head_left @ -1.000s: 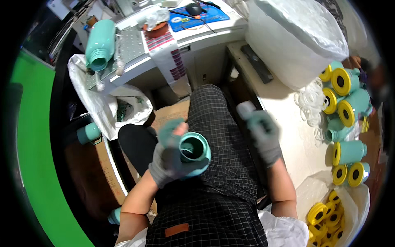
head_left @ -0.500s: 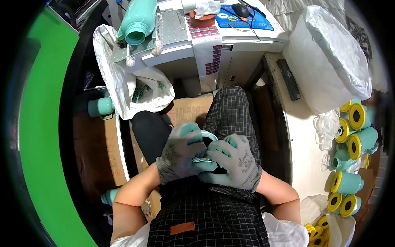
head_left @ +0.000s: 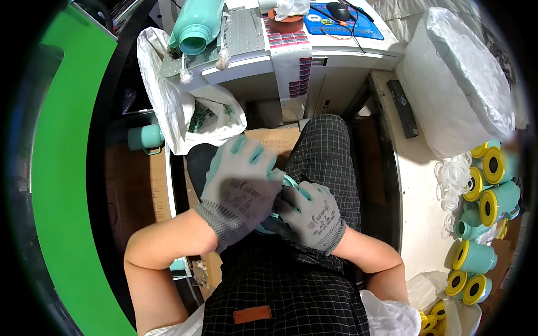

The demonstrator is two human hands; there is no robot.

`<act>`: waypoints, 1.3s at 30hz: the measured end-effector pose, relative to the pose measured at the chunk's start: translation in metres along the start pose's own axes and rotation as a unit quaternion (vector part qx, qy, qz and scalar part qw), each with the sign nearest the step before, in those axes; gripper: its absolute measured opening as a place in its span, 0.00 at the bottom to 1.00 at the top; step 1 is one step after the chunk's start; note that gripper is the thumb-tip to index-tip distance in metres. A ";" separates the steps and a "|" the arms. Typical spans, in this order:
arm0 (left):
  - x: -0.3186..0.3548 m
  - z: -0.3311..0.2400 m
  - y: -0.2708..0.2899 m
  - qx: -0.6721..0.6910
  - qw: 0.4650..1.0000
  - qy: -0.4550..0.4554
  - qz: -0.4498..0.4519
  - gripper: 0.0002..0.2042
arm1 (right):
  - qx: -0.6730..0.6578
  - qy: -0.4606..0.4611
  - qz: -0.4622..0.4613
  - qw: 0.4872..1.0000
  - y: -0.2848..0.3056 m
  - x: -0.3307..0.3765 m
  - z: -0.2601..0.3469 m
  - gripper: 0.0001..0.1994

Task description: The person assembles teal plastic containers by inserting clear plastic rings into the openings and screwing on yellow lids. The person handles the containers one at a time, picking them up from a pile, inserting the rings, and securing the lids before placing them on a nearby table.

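Observation:
A teal ring-like or cup-like piece [head_left: 290,181] sits in my lap, mostly covered by my gloves; its exact kind I cannot make out. My right hand [head_left: 311,217], in a grey glove with teal finger coating, is closed around its right side. Over its left side is my left hand [head_left: 242,178], gloved alike, back of the hand upward. The left fingers point forward and stand apart, their tips partly hidden; no held thing shows in them.
Ahead, a white bench [head_left: 241,71] carries a teal bottle [head_left: 194,31] and a roll of labels [head_left: 286,22]. A white sack [head_left: 178,123] hangs front left. On the right-hand table lie clear rings [head_left: 453,182], teal bottles with yellow bases [head_left: 499,203] and a big white bag [head_left: 448,89].
My left hand has lifted off the teal piece and its fingers have straightened forward. My right hand stays on the piece. The whole view has shifted slightly.

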State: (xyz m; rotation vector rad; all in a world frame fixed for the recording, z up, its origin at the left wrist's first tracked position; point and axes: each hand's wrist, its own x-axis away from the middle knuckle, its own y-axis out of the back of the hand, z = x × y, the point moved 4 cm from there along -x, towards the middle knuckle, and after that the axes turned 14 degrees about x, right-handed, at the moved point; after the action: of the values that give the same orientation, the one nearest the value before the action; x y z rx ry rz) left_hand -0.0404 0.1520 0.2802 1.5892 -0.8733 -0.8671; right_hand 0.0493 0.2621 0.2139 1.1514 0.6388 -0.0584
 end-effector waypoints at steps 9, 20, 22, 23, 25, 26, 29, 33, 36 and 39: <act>-0.015 0.014 -0.024 0.104 0.982 -0.036 0.152 0.09 | -0.020 -0.026 -0.009 0.999 0.001 0.008 -0.007 0.17; 0.019 0.020 -0.118 0.573 0.791 0.203 0.074 0.28 | -0.090 -0.239 -0.128 0.958 0.034 0.120 -0.035 0.27; 0.039 0.002 -0.162 0.459 0.885 0.067 -0.044 0.33 | -0.075 -0.364 -0.026 0.928 0.049 0.139 -0.032 0.43; 0.033 -0.014 -0.139 0.390 0.916 0.013 -0.092 0.38 | -0.157 -0.421 0.061 0.891 0.048 0.153 -0.029 0.44; 0.014 -0.022 -0.116 0.437 0.899 -0.014 -0.012 0.34 | -0.320 -0.481 0.053 0.814 0.027 0.199 -0.030 0.40; 0.000 -0.019 -0.112 0.460 0.887 -0.027 0.021 0.31 | -0.427 -0.571 0.063 0.698 0.037 0.192 -0.029 0.35; -0.055 0.043 -0.113 0.579 0.797 0.005 -0.169 0.27 | -0.509 -0.612 -0.132 0.591 0.037 0.212 -0.051 0.34; -0.145 0.201 -0.217 0.690 0.619 0.324 -0.187 0.40 | -0.428 -0.566 -0.338 0.618 0.049 0.198 -0.060 0.46; -0.184 0.242 -0.249 0.686 0.608 0.373 -0.143 0.36 | -0.306 -0.518 -0.313 0.735 0.047 0.202 -0.082 0.51; -0.190 0.203 -0.256 0.724 0.615 0.256 -0.180 0.26 | -0.191 -0.509 -0.290 0.787 0.033 0.224 -0.083 0.55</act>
State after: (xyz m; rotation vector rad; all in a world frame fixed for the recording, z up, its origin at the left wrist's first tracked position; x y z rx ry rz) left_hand -0.2814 0.2682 0.0134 3.2763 -0.7923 0.3958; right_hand 0.2089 0.4093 0.1091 0.3557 -0.0175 -0.9760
